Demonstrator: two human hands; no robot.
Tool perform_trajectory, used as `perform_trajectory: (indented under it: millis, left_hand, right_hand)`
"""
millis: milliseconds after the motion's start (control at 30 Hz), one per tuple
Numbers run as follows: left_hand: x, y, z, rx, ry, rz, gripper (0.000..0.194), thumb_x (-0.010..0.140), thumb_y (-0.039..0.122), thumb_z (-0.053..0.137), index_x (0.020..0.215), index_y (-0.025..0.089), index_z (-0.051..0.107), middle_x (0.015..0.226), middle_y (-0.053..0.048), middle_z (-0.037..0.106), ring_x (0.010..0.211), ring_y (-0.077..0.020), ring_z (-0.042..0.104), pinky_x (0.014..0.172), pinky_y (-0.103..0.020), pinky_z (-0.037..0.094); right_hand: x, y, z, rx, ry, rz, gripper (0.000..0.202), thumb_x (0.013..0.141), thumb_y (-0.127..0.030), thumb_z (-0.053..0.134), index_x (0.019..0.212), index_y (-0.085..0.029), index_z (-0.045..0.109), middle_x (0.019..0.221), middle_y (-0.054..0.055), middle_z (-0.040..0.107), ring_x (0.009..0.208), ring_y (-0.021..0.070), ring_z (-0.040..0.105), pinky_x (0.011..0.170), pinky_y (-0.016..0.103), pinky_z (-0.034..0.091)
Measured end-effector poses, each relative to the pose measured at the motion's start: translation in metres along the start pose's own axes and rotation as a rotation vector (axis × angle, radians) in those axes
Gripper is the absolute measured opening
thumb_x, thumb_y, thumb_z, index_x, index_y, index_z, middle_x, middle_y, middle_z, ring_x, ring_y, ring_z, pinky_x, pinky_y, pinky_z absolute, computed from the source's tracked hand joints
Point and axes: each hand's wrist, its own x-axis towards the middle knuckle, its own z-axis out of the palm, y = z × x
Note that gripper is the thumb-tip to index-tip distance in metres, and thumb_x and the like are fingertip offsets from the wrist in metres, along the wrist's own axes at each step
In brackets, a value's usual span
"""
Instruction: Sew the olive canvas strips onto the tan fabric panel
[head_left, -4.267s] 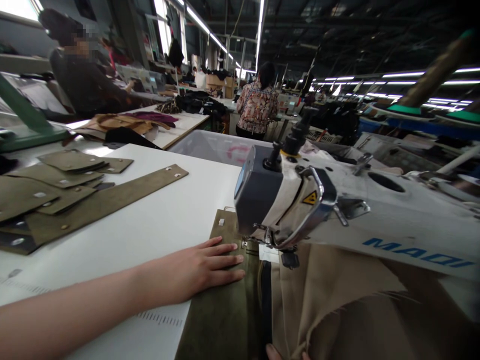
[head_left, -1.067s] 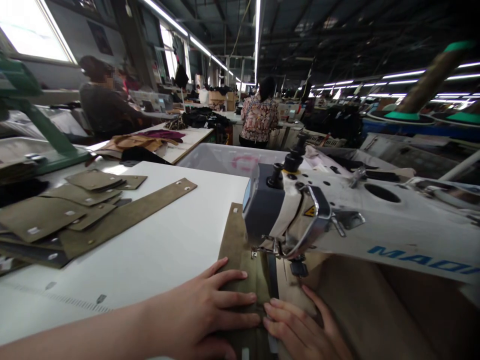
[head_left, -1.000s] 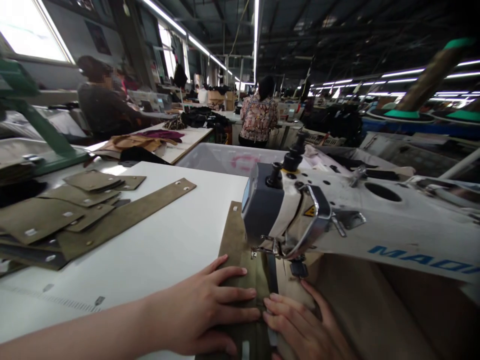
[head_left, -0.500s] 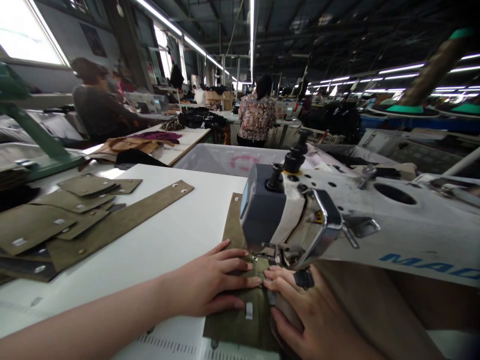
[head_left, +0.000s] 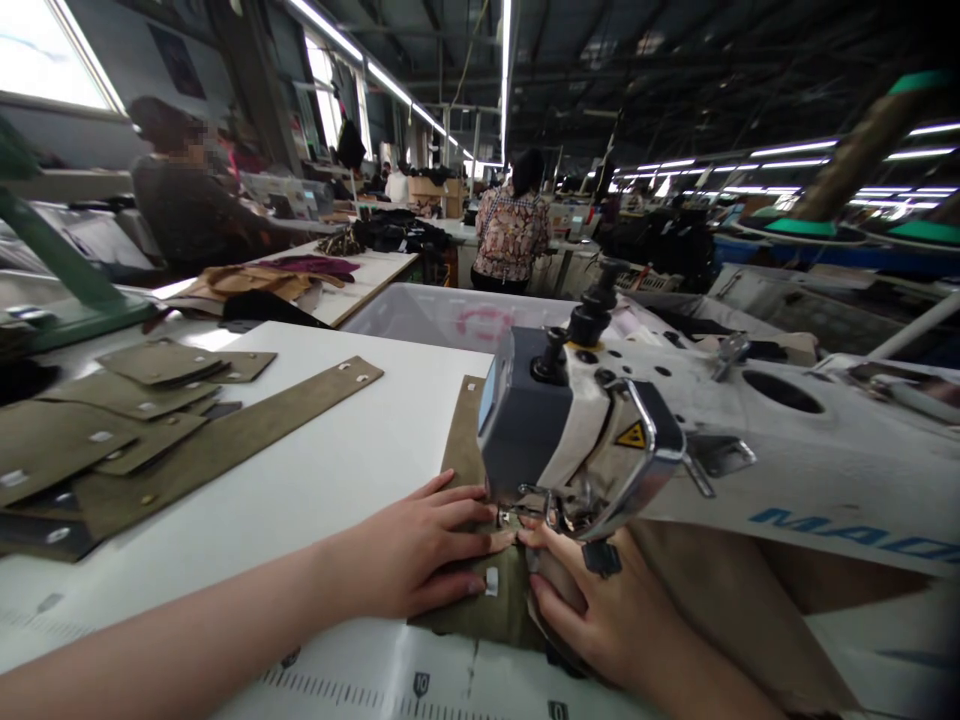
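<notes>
Both hands press flat, fingers spread, gripping nothing: the left hand (head_left: 416, 550) pins the olive fabric strip (head_left: 480, 590) to the desk (head_left: 337, 470) near its front edge, while the right hand (head_left: 600, 610) steadies tan cloth (head_left: 720, 600) beside it, keeping both layers flat under the sewing machine (head_left: 592, 440) head. Cut olive pieces (head_left: 135, 420) lie stacked by the left edge.

We see an olive-green strip (head_left: 480, 600) on the white desk (head_left: 337, 470), a grey-and-cream sewing machine (head_left: 585, 430) with blue letters.

Olive fabric pieces (head_left: 112, 420) stacked left; grey bin (head_left: 435, 310) behind table.
</notes>
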Motion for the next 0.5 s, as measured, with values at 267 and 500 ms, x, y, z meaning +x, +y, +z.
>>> perform_trajectory:
  millis: [267, 500]
  left_hand:
    - [0.002, -0.003, 0.002, -0.024, 0.024, -0.011, 0.046, 0.101, 0.038, 0.053, 0.146, 0.028, 0.052, 0.142, -0.012, 0.053, 0.139, -0.0329, 0.043, 0.119, -0.056, 0.034]
    - [-0.006, 0.005, -0.003, -0.034, 0.0, -0.01, 0.062, 0.095, 0.049, 0.063, 0.147, 0.018, 0.049, 0.149, -0.017, 0.049, 0.142, -0.0377, 0.041, 0.12, -0.06, 0.031]
  right_hand:
    - [-0.014, 0.017, 0.018, 0.161, -0.372, 0.221, 0.028, 0.093, -0.035, 0.05, 0.107, -0.027, 0.073, 0.091, 0.002, 0.072, 0.081, 0.021, 0.065, 0.076, 0.036, 0.046]
    - [-0.012, -0.008, 0.015, 0.069, -0.347, 0.312, 0.031, 0.099, -0.026, 0.042, 0.115, -0.027, 0.068, 0.108, 0.004, 0.074, 0.103, 0.0276, 0.065, 0.106, 0.064, 0.031]
